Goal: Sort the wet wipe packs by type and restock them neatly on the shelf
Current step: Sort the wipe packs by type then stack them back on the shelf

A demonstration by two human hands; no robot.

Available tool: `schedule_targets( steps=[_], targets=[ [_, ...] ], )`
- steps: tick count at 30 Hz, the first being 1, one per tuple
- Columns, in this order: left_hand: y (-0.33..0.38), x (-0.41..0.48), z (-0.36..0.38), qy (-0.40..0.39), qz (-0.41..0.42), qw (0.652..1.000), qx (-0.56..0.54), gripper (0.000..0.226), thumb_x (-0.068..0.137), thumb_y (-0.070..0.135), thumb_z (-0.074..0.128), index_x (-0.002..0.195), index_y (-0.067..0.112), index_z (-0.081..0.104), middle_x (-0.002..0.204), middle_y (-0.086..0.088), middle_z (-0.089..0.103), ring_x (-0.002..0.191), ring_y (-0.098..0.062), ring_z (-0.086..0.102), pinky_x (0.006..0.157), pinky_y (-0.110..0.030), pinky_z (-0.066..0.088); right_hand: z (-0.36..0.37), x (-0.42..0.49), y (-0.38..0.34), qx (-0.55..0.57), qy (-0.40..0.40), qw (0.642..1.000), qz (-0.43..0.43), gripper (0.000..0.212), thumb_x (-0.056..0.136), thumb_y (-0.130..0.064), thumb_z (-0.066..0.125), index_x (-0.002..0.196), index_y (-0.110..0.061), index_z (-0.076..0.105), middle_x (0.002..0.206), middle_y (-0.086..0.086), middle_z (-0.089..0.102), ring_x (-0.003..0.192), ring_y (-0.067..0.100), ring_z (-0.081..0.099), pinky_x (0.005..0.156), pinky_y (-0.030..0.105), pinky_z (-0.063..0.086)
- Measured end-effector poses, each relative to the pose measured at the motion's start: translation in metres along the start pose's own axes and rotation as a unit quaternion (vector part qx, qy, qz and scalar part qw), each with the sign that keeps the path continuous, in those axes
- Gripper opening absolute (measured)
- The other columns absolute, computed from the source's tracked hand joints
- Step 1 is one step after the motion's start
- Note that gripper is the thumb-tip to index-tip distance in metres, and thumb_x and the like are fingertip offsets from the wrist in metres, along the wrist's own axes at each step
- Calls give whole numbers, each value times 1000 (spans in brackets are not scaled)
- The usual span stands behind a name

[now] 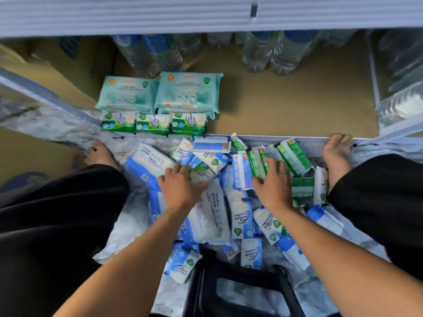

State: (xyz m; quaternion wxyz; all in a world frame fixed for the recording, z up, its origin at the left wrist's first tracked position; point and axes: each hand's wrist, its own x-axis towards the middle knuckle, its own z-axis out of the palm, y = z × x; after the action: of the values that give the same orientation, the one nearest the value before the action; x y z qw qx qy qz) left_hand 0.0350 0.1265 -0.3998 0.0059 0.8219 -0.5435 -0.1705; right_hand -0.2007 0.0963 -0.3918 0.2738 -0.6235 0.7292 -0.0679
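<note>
on the pale floor sheet in front of the lowest shelf, a loose pile of wet wipe packs is lying in a jumble, blue-and-white ones mixed with green ones, some flat and some on edge. the left hand is reaching into the left side of the pile, its fingers curling over a small white and blue pack with the thumb closing in against it. the right hand is gripping an upright green pack, fingers wrapping over its top edge and the thumb pressing on the near side. on the shelf board, three green pine packs are standing in a row at the front edge, touching one another, and two larger teal packs are sitting side by side just behind them. clear water bottles are standing further back. a bare foot is resting at each side of the pile, and a black stool is showing at the bottom.
</note>
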Motion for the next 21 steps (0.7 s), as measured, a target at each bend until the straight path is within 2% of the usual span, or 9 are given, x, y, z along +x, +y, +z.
schedule_targets(
  steps=[3,7,10,12,14,16,19,21],
  targets=[
    [-28,-28,-3,1,-15,1000,-13,64,68,68,60,119,30,62,117,6,59,112,-23,49,96,-42,30,9,-18,-19,-29,-17,999,-36,54,83,-24,69,132,-14,48,122,15,48,106,37,52,84,48,49],
    [-58,-64,1,-6,-40,999,-32,64,69,68,67,120,30,60,114,5,59,111,-25,53,92,-43,34,25,-43,-43,-31,-103,991,-75,57,88,-30,66,139,-20,43,128,11,45,112,33,50,83,42,49],
    [-73,-84,6,-62,-40,996,-49,77,75,67,66,142,35,46,109,1,58,108,-28,58,89,-41,41,43,-61,-56,-49,-204,973,-95,52,91,-32,66,136,-20,43,128,10,41,113,33,51,82,38,46],
    [-82,-91,9,-112,-31,992,-51,85,76,74,61,150,38,37,104,1,58,101,-27,62,86,-40,47,54,-71,-62,-45,-243,965,-82,46,93,-34,65,131,-19,44,126,9,43,110,32,52,77,35,42],
    [-86,-91,12,-133,-28,990,-48,85,77,82,52,148,37,41,102,1,61,99,-25,63,86,-39,48,61,-78,-67,-31,-244,967,-65,46,93,-37,65,130,-18,46,127,9,46,110,30,52,78,35,43],
    [-83,-87,14,-129,-27,989,-68,78,81,82,46,139,31,54,100,1,65,97,-25,64,85,-39,50,65,-79,-69,-16,-233,971,-50,53,90,-44,68,131,-18,47,129,8,47,114,29,52,86,37,46],
    [-77,-80,14,-128,-26,982,-136,55,93,63,53,121,18,66,85,-4,67,83,-28,64,74,-40,52,68,-75,-69,-20,-218,975,-39,55,86,-52,70,126,-18,51,127,6,53,114,28,52,87,40,48],
    [-77,-79,15,-131,-45,972,-187,41,94,48,61,122,19,65,91,-4,70,84,-28,66,74,-39,54,68,-71,-70,-11,-199,980,-31,48,85,-50,73,118,-19,56,121,4,54,113,27,51,85,37,47]
  ],
)
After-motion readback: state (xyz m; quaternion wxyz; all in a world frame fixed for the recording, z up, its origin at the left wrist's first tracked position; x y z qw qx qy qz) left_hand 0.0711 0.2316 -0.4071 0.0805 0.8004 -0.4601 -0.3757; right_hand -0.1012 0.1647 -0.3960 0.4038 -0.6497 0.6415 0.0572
